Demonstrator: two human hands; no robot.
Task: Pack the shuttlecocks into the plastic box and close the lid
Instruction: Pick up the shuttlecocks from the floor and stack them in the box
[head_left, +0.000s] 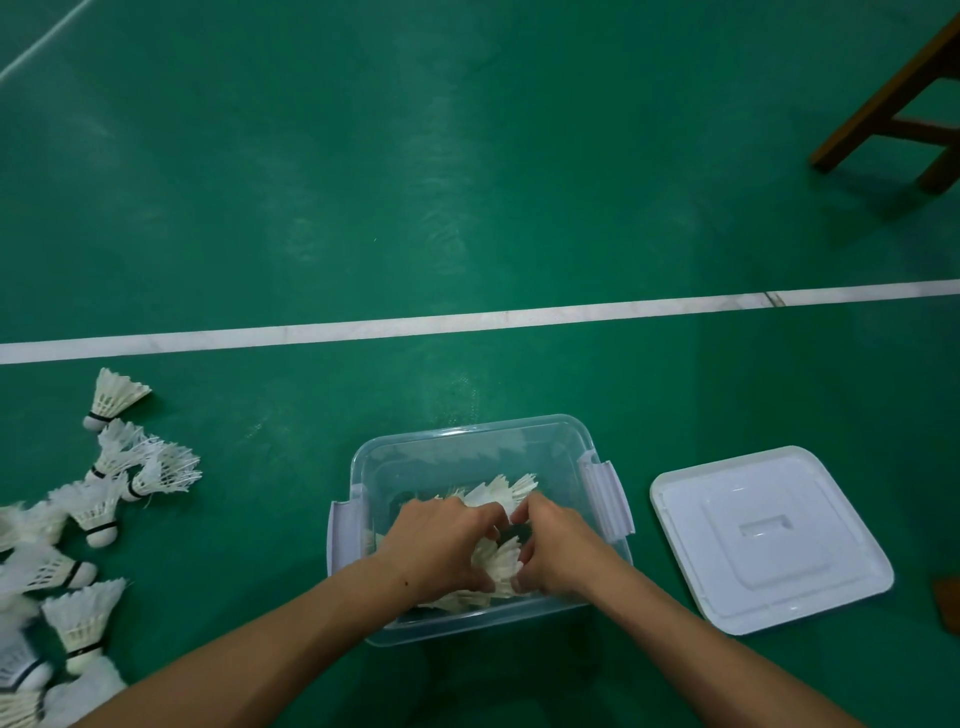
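Green court floor (467, 208) is carrying everything, a white line (467, 319) crossing it. Both hands are working inside the clear box (561, 431): left hand (441, 545) and right hand (556, 551) are each curling round shuttlecocks (498, 564), which lie between them. Laying them flat and nested should be saving room. Loose shuttlecocks (88, 509) are waiting at nine o'clock, the lid (769, 535) at three o'clock.

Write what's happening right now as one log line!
both hands in plastic box | left hand, right hand gripping shuttlecocks | loose shuttlecocks on floor, left | lid off, right
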